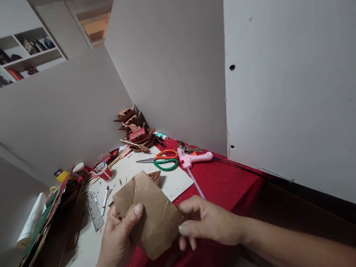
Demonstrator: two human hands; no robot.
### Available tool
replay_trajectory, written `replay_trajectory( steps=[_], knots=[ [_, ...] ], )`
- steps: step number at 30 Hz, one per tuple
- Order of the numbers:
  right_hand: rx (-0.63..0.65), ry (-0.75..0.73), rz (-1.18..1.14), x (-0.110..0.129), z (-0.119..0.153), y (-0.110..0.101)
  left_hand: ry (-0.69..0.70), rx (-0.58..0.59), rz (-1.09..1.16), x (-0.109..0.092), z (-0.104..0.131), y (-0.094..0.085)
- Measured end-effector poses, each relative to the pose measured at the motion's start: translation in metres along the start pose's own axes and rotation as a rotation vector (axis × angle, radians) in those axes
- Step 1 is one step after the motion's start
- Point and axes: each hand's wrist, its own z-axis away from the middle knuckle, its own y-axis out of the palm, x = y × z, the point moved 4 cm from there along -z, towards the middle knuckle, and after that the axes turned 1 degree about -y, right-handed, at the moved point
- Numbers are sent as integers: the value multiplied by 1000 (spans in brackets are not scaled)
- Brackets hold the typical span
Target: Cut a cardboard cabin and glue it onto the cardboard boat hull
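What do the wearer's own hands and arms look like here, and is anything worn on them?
The left hand and right hand are bare, without gloves. No sleeve, watch or bracelet shows on the right forearm. The left forearm is mostly out of frame.

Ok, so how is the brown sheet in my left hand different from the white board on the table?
Pose: the brown sheet is held up, tilted, in your left hand, with your right hand at its edge; the white board lies flat.
Surface: the sheet is creased, while the board looks smooth, with scraps and a ruler on it.
Size: the sheet is smaller than the board.
Both are plain, without a printed pattern.
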Motion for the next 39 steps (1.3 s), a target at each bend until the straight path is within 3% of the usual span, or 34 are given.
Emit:
replay_trajectory(
  steps=[4,7,10,13,17,21,35,39],
  knots=[
    [-314,-165,146,43,10,-24,-12,16,-86,7,3,-2],
    [-468,-420,376,74,15,-22,-36,3,-140,15,6,0],
    [-455,-696,661,93,16,-4,-65,-20,-163,20,12,5],
    [-365,-842,843,100,14,10,-89,13,-215,23,17,12],
    [-282,-841,1034,101,7,16,-53,6,-305,25,19,15],
    [-222,-836,1135,101,2,18,-59,74,-328,30,19,19],
    [-56,-836,1241,97,-6,15,25,145,-459,32,13,18],
    [21,-790,1335,96,-10,15,44,223,-538,34,9,16]
  ],
)
